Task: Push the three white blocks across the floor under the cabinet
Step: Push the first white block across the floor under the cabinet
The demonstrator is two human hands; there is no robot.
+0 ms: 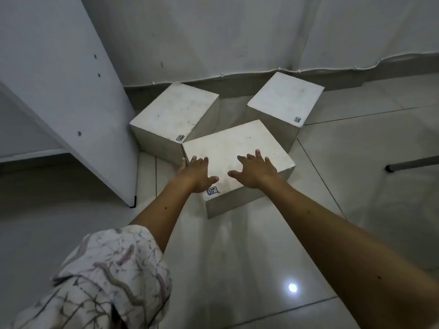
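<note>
Tiled floor (pixel 237 257): both hands, left (pixel 196 173) and right (pixel 255 170), spread flat on the near block (pixel 237 148); two blocks (pixel 174 111) (pixel 285 96) wait; none looks under the cabinet (pixel 71 91) yet.

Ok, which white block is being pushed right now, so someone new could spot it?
Start at the white cabinet panel on the left; three white blocks sit beside it. The nearest block lies in front of the other two, with both the left hand and right hand flat on top.

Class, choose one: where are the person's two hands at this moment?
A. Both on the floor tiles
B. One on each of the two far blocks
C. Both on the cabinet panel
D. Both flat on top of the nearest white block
D: the left hand and right hand lie spread, palms down, on the top face of the nearest white block.
</note>
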